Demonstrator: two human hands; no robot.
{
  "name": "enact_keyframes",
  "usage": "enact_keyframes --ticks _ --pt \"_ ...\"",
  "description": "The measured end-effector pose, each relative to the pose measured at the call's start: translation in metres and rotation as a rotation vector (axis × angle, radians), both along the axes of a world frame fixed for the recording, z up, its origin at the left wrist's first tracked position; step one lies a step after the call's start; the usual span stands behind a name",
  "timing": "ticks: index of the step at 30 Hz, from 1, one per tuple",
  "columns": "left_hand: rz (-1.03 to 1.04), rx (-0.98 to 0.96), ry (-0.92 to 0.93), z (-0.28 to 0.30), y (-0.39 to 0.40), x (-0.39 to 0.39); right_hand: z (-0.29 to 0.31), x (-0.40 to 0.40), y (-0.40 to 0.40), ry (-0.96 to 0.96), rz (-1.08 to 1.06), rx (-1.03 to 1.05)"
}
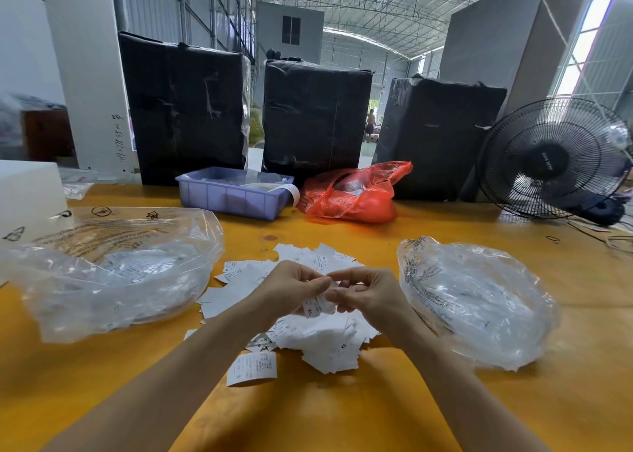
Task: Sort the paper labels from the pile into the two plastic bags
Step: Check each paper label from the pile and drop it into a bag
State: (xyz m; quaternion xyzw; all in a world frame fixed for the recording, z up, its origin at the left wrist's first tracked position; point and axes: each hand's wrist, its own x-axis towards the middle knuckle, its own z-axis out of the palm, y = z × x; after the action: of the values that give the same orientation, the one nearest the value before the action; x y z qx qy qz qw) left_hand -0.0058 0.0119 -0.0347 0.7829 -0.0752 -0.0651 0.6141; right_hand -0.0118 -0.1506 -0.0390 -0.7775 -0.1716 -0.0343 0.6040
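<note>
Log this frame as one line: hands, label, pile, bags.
hands: left and right pinch one label marked XL | pile: under hands | left bag, right bag: flank pile, labels inside

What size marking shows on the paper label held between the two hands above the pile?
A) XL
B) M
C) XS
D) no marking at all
A: the label, pinched between the left hand and the right hand over the pile, reads XL near its lower end.
</note>
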Motion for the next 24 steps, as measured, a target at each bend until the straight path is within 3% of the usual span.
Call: enact_keyframes --ticks 4,7,10,15,24 --pt "0.15 -0.142 -0.045 -0.002 -0.004 0.002 0.003 -0.003 0.002 0.015 -0.008 -0.055" --pt "0.201 -0.287 -0.052 -0.005 -0.012 0.0 -0.001 -0.003 0.007 0.086 0.044 0.053" --pt "0.182 -0.365 -0.024 -0.006 -0.015 -0.001 -0.002 -0.004 0.01 0.023 0.006 0.11" --pt "0.197 -0.265 -0.029 -0.001 -0.005 0.002 0.005 -0.004 0.004 -0.036 -0.065 0.075" --pt "0.219 -0.305 -0.015 0.002 -0.002 0.0 0.004 -0.003 0.002 -0.07 -0.078 0.042"
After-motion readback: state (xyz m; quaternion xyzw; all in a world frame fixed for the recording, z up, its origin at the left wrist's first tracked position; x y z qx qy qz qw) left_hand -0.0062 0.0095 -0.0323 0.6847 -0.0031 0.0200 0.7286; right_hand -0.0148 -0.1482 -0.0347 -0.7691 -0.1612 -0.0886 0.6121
